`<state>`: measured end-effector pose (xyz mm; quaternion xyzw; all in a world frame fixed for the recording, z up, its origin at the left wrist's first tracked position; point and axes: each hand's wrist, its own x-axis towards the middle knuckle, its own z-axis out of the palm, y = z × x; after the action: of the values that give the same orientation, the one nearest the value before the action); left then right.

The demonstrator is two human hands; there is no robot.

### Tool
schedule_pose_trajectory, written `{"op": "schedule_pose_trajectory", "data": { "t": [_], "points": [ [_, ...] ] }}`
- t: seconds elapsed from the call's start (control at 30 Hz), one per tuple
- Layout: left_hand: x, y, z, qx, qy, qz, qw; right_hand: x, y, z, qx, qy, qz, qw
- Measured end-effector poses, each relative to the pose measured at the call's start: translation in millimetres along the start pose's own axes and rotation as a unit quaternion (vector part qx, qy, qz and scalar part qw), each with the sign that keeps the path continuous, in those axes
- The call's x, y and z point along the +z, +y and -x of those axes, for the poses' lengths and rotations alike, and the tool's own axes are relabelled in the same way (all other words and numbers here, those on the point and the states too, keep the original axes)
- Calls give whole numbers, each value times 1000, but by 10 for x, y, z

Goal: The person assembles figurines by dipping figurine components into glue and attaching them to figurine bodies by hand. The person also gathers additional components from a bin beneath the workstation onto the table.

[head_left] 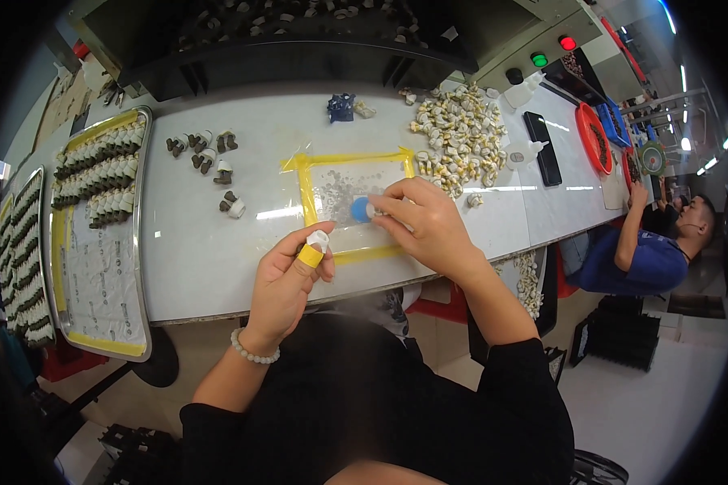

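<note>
At your far left, a metal tray (pixel 97 283) bears rows of small white-and-dark parts (pixel 105 166), and several loose parts (pixel 233 205) lie on the white table (pixel 210 279) beside it. Your left hand (pixel 281 279), a beaded bracelet (pixel 252 351) at its wrist, is closed around a small white piece (pixel 319 239) near the table's front edge (I can't tell whether the yellow below it belongs to the piece or wraps your thumb). Next comes a clear sheet (pixel 344 237) framed in yellow tape (pixel 306 190). Above it, your right hand (pixel 430 226) pinches a blue-and-white round piece (pixel 359 209) in its fingertips; whether that touches the sheet, I can't tell. Behind the sheet sits a crumpled blue packet (pixel 341 107). To your right are a heap of white-and-yellow pieces (pixel 459 137), a squeeze bottle (pixel 524 153), a black slab (pixel 542 148) and a red basin (pixel 584 132). Farther right, you have a co-worker in blue (pixel 641 265).
</note>
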<state>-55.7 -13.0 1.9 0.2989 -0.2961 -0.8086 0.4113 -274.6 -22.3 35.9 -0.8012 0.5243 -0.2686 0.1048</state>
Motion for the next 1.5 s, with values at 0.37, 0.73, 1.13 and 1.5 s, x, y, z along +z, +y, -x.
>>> {"op": "schedule_pose_trajectory", "data": {
  "t": [0.37, 0.73, 1.13, 1.5],
  "points": [
    [-30, -62, -13, 22, 11, 6, 1000, -42, -65, -134, -57, -72, 99, 991],
    [-15, -153, -42, 61, 23, 2, 998, -35, -58, -36, 82, -30, -86, 992],
    [1, -144, -54, 57, 19, -6, 998, -33, -232, 60, 131, -19, -301, 944],
    [-2, -208, -38, 70, 13, -25, 997, -70, -286, 59, 141, -91, -275, 947]
  ]
}}
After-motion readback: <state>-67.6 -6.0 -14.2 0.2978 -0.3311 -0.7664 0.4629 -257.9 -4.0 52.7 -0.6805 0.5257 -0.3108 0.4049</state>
